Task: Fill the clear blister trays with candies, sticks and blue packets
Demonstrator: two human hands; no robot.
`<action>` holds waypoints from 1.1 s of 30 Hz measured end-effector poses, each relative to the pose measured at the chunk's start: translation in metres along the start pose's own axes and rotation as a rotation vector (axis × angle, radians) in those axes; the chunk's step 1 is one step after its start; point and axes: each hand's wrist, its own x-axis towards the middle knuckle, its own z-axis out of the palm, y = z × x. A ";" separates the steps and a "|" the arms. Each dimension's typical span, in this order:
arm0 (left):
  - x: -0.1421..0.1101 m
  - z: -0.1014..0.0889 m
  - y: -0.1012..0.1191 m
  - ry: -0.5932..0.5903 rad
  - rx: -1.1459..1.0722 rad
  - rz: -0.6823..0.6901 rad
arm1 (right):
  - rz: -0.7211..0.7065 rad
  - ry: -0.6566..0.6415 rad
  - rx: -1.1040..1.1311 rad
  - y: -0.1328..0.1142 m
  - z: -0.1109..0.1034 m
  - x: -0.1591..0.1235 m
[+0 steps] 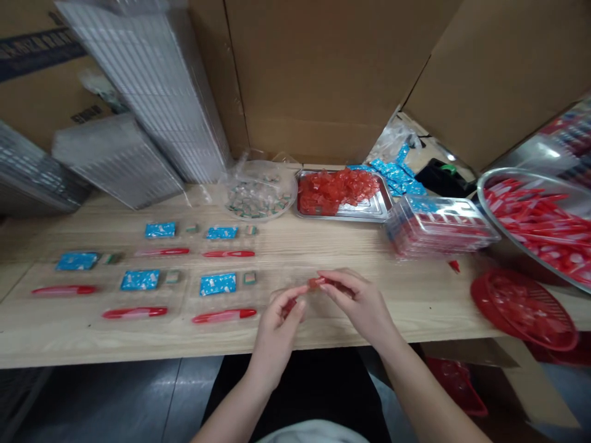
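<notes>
Two-handed, clamping a small translucent red plastic piece (315,283) between left grip (277,315) and right grip (367,307), apparently steadying opposite edges.

before me the pale wood-grained table (369,335) carries shallow clear trays (180,301) toward the left, a squat stack of clear plastic (117,163) behind them, a round dish (295,191), a heaped metal tray (381,200), blue packets (397,176) (rather jumbled, those), piled clear cases (441,226) and one small red scrap (454,266).

The held piece (314,283) is red; the packets (218,284) blue, white-patterned; the tabletop (415,307) pale, wood-grained.
</notes>
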 end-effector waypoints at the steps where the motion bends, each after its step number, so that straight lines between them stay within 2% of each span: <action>1: -0.002 -0.004 -0.002 0.021 0.009 0.009 | -0.110 0.000 -0.137 0.001 0.002 0.008; 3: -0.005 -0.010 -0.008 0.044 -0.042 -0.014 | -0.304 -0.055 -0.411 0.002 0.009 0.021; 5: -0.005 -0.013 -0.013 0.057 -0.144 -0.084 | -0.403 -0.126 -0.625 0.004 0.020 0.030; 8: -0.003 -0.014 -0.018 0.084 -0.231 -0.135 | -0.375 -0.130 -0.821 0.007 0.036 0.034; 10: -0.002 -0.015 -0.017 0.098 -0.238 -0.119 | -0.338 -0.130 -0.858 0.009 0.041 0.035; 13: -0.002 -0.017 -0.010 0.113 -0.346 -0.133 | -0.340 -0.144 -0.788 0.007 0.034 0.035; 16: -0.002 -0.019 -0.001 0.063 -0.599 -0.250 | -0.362 -0.078 -0.612 -0.002 0.019 0.028; 18: -0.001 -0.019 0.004 0.000 -0.695 -0.301 | -0.379 -0.144 -0.470 -0.011 0.012 0.018; 21: 0.001 -0.017 0.006 -0.059 -0.708 -0.278 | -0.389 -0.269 -0.308 -0.019 0.011 0.002; 26: 0.002 -0.013 0.006 -0.064 -0.587 -0.233 | -0.306 -0.207 -0.233 -0.021 0.018 -0.005; 30: 0.002 -0.012 0.002 0.031 -0.345 -0.055 | -0.265 -0.161 -0.252 -0.020 0.021 -0.005; 33: -0.003 -0.012 -0.009 0.115 -0.151 0.052 | -0.251 -0.156 -0.256 -0.017 0.019 0.001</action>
